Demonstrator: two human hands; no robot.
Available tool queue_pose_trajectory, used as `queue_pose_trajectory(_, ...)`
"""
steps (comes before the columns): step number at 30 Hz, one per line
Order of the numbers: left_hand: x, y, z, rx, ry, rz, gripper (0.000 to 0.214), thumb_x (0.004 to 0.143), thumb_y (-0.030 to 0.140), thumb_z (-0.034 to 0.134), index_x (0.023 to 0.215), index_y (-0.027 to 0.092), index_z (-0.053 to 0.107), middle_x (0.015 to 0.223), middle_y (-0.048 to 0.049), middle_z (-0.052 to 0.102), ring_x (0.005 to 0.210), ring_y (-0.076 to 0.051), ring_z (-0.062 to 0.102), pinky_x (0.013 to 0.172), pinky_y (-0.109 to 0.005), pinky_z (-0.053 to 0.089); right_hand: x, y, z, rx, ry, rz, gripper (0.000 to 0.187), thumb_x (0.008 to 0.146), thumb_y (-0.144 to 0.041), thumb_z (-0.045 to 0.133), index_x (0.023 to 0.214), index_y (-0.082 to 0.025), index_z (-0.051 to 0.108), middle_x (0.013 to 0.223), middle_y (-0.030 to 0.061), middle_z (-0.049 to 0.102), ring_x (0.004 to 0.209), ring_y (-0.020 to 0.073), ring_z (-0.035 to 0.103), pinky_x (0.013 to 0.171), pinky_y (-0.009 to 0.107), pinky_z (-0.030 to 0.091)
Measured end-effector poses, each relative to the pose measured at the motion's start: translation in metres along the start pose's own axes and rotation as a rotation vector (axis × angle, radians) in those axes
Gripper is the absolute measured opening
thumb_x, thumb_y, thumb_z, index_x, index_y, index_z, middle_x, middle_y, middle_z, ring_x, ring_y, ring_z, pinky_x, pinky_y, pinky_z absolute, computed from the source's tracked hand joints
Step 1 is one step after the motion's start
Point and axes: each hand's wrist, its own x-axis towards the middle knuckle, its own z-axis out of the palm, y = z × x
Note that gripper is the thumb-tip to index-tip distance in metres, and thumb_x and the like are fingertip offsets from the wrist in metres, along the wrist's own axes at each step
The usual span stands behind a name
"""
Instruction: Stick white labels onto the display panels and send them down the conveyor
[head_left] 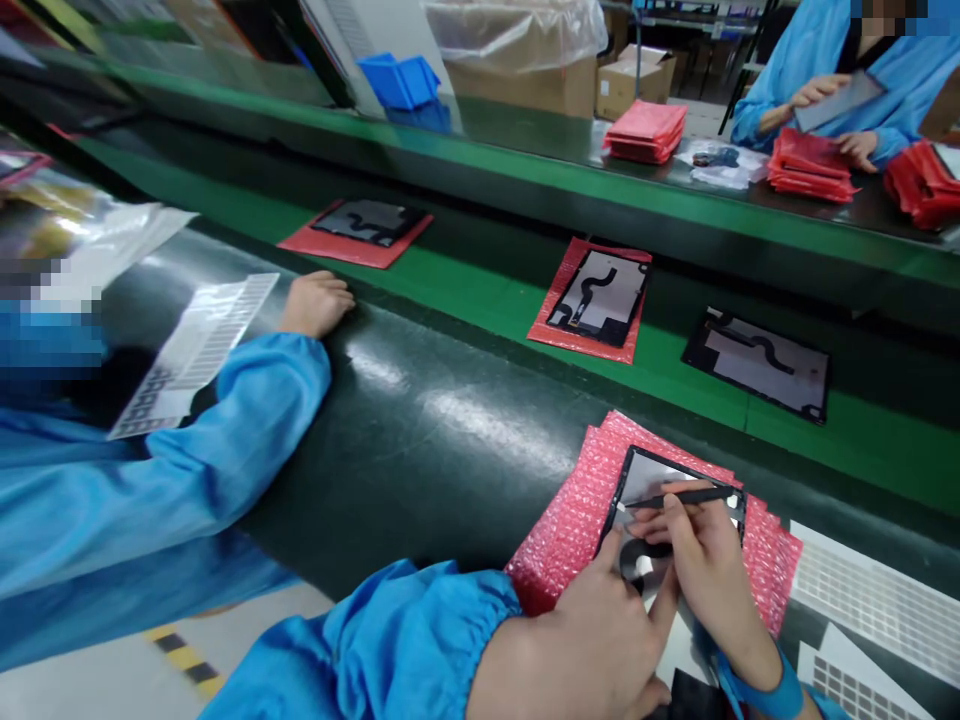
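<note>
A tablet display panel with a black frame lies back side up on a fanned stack of pink bubble-wrap bags. In my right hand is a pair of black tweezers, whose tips reach the panel's left part beside a small pale piece. My left hand rests at the panel's left edge, index finger stretched onto it and thumb apart, holding nothing I can see. Both hands cover much of the panel's lower part. A blue band circles my right wrist.
Sticker sheets lie at right. Three more panels sit on the green conveyor, one being this panel. A co-worker's sleeved arm rests at left, near another sheet. Across the line, another person handles a panel beside red bag stacks.
</note>
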Motion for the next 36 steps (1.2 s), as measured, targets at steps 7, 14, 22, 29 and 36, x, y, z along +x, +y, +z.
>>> queue_pose_trajectory(7, 0.003, 0.000, 0.004, -0.078, -0.085, 0.002, 0.081, 0.094, 0.061, 0.063, 0.142, -0.004, 0.054, 0.084, -0.0168, 0.079, 0.076, -0.033, 0.075, 0.118, -0.059, 0.033, 0.002, 0.000, -0.003, -0.091, -0.006, 0.035, 0.047, 0.096, -0.065, 0.067, 0.113, -0.022, 0.059, 0.094, 0.0109, 0.079, 0.076, 0.0244, 0.080, 0.064, 0.034, 0.068)
queue_pose_trajectory(14, 0.005, 0.000, 0.012, -0.107, -0.073, 0.002, 0.070, 0.095, 0.057, 0.066, 0.134, 0.000, 0.061, 0.080, -0.0145, 0.078, 0.077, -0.034, 0.075, 0.115, -0.064, 0.035, 0.003, 0.000, -0.003, -0.139, -0.010, 0.039, 0.047, 0.097, -0.065, 0.065, 0.114, -0.021, 0.059, 0.092, 0.0107, 0.078, 0.077, 0.0245, 0.079, 0.066, 0.034, 0.068)
queue_pose_trajectory(22, 0.002, -0.019, -0.007, -0.155, -0.010, 0.007, 0.064, 0.091, 0.059, 0.072, 0.124, 0.005, 0.065, 0.089, -0.0143, 0.080, 0.082, -0.030, 0.075, 0.121, -0.058, 0.031, 0.003, 0.001, -0.005, -0.126, -0.026, 0.049, 0.048, 0.096, -0.066, 0.065, 0.115, -0.022, 0.059, 0.090, 0.0091, 0.078, 0.077, 0.0248, 0.078, 0.068, 0.036, 0.067)
queue_pose_trajectory(29, 0.006, -0.030, -0.016, -0.236, -0.086, 0.011, 0.078, 0.085, 0.069, 0.073, 0.132, 0.007, 0.064, 0.111, -0.0209, 0.079, 0.110, -0.038, 0.073, 0.119, -0.057, 0.035, 0.005, 0.002, 0.001, -0.128, -0.031, 0.023, 0.046, 0.099, -0.064, 0.063, 0.115, -0.021, 0.058, 0.089, 0.0087, 0.078, 0.076, 0.0239, 0.079, 0.068, 0.036, 0.067)
queue_pose_trajectory(36, 0.006, -0.032, -0.020, -0.296, -0.166, -0.005, 0.099, 0.082, 0.069, 0.076, 0.155, 0.009, 0.047, 0.106, -0.0169, 0.081, 0.094, -0.034, 0.078, 0.120, -0.056, 0.035, -0.012, -0.022, -0.039, 0.059, 0.106, -0.062, 0.034, 0.098, -0.055, 0.070, 0.108, -0.024, 0.060, 0.083, 0.0075, 0.080, 0.065, 0.0251, 0.079, 0.060, 0.037, 0.067)
